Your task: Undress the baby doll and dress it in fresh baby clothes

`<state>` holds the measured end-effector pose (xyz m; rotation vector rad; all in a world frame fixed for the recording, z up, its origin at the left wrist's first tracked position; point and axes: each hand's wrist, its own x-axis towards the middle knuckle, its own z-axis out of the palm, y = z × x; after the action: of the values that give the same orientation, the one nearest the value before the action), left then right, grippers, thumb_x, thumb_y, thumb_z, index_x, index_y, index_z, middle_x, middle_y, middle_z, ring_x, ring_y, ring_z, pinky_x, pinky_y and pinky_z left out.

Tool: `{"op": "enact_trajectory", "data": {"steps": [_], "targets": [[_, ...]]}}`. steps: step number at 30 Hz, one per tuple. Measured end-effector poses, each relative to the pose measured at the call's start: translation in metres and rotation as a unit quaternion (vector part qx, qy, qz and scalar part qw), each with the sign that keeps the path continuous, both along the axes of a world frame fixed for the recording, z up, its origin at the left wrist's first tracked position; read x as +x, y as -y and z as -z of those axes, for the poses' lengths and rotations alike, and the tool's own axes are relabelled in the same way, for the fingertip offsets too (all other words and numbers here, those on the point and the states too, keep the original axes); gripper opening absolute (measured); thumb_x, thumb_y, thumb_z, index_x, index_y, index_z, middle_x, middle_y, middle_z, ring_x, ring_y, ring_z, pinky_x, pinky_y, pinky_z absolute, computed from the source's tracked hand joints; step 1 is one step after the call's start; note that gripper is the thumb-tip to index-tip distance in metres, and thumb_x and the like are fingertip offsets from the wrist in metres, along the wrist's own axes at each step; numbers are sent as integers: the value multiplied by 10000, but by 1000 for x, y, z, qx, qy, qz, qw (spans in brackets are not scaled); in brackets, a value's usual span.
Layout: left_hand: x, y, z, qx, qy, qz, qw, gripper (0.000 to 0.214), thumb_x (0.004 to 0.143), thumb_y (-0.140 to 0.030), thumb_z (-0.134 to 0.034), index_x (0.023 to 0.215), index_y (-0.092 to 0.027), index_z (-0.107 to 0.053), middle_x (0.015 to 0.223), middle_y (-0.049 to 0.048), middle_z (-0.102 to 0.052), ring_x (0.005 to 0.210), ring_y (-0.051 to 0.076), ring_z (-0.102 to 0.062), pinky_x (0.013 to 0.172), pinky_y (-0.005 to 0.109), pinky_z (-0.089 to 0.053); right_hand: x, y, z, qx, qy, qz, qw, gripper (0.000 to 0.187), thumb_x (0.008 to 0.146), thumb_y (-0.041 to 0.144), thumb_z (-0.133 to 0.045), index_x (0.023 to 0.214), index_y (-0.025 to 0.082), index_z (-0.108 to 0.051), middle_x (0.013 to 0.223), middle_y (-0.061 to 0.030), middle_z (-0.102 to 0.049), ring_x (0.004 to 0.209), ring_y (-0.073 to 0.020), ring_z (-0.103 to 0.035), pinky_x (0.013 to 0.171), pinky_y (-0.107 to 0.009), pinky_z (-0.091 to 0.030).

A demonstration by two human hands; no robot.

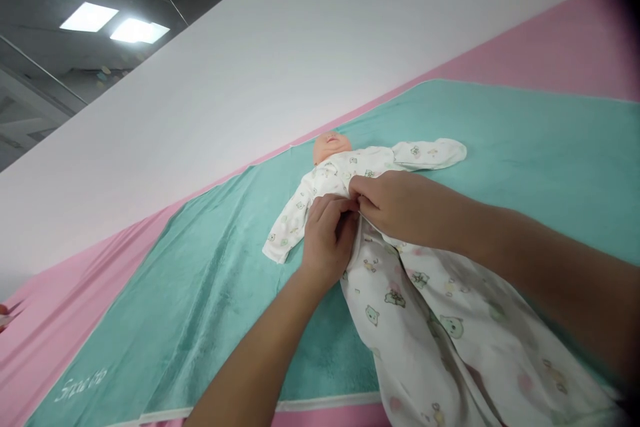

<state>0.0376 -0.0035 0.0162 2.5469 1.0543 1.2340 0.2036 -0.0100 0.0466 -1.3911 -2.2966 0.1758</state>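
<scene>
1. White wall (300, 60) fills the upper left of the view on a slant. Above it are a dark ceiling and two lit ceiling panels (115, 23).
2. Pink sheet (550, 47) covers the surface below the wall and shows along the far edge and at the lower left corner.
3. Teal towel (200, 280) lies flat on the sheet and takes up most of the middle of the view. It has a pale hem along its near edge.
4. The doll (350, 163) lies on its back in the middle of the towel, feet end toward the camera. It is dressed in a white sleepsuit (415, 307) printed with small green bears. The legs of the suit run down to the lower right, and the two sleeves (430, 153) are spread out to either side.
5. The right hand (400, 207) comes in from the right and rests on the doll's chest. Its fingers are pressed together, pinching the front edge of the sleepsuit.
6. The left hand (327, 240) comes up from below, just beside the right one, with the fingertips nearly touching. Its fingers are curled and closed on the opposite edge of the sleepsuit's front opening.
7. The doll's head (330, 145) is bare and lies at the far end, nearest the wall.
8. White lettering (80, 383) is stitched near the towel's near left corner, too blurred to read.
</scene>
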Motion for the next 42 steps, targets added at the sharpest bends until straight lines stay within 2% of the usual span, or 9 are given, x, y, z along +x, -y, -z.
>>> {"op": "enact_trajectory", "data": {"steps": [32, 42], "targets": [[-1, 0, 0, -6, -5, -4, 1000, 160, 832, -93, -464, 889, -216, -549, 915, 27, -600, 861, 154, -532, 768, 318, -443, -1, 3, -1, 35, 41, -10, 998, 71, 806, 130, -444, 772, 184, -476, 557, 7, -473, 448, -97, -330, 476, -268, -166], [-1, 0, 1, -12, -7, -3, 1000, 170, 830, -83, -461, 887, -215, -553, 922, 25, -604, 869, 153, -536, 772, 323, -444, -2, 8, -7, 33, 82, -12, 996, 84, 778, 107, -469, 827, 168, -498, 559, 6, -460, 451, -97, -338, 488, -274, -170]]}}
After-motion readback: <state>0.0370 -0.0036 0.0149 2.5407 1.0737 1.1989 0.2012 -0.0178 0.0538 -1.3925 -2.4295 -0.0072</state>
